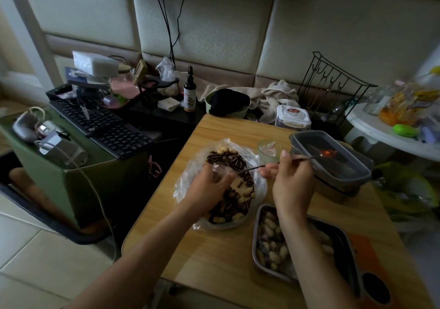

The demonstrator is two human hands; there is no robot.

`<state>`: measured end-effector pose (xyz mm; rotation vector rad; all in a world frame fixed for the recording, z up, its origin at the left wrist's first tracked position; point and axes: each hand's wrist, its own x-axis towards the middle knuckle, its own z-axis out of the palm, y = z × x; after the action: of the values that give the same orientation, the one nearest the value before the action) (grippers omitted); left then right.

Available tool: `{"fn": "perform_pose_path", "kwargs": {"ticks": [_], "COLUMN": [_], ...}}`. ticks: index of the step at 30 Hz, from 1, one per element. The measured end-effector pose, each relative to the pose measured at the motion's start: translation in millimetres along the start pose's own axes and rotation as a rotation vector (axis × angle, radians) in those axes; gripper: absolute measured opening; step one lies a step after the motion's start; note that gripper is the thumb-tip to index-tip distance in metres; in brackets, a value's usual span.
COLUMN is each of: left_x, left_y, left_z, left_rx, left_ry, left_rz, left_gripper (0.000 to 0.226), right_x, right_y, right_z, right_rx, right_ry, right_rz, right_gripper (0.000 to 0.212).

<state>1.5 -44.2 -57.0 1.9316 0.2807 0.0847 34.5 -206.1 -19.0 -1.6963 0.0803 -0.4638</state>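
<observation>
Sorting looks partway: left hand (209,189) grips a clear cup (220,171), right hand (291,185) pinches a spoon (307,158); peanuts (269,244) line lower-right tray (255,249), centre bowl (228,225) mixed

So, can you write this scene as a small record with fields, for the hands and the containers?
left hand: grips a clear cup over the bowl
right hand: pinches a spoon, its red-filled tip over the grey box
bowl: plastic-lined, holds dark seeds and peanuts
tray: metal, holds more peanuts, partly under the right forearm
table: wood, bears all three containers
</observation>
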Motion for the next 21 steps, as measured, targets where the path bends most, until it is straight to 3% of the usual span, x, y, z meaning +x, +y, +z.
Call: {"fn": "perform_pose_path", "kwargs": {"ticks": [6, 15, 21], "left_x": [-0.1, 3.9, 5.5], "left_y": [2.1, 5.6, 4.1], "left_z": [4.7, 8.5, 12.5], "left_rx": [0.044, -0.004, 0.052], "left_ry": [0.046, 0.070, 0.090], "left_rz": [0.001, -0.010, 0.009], "left_gripper": [0.040, 0.033, 0.036], "right_x": [-2.4, 3.4, 13.5], "right_y": [6.9, -6.2, -16.0], "right_z": [1.6, -15.1, -25.7], "right_rx": [-0.218, -0.135, -0.076], "right_ry": [-0.171, -0.159, -0.060], "right_rz": [-0.268, -0.244, -0.267], "right_gripper": [0.023, 0.018, 0.027]}}
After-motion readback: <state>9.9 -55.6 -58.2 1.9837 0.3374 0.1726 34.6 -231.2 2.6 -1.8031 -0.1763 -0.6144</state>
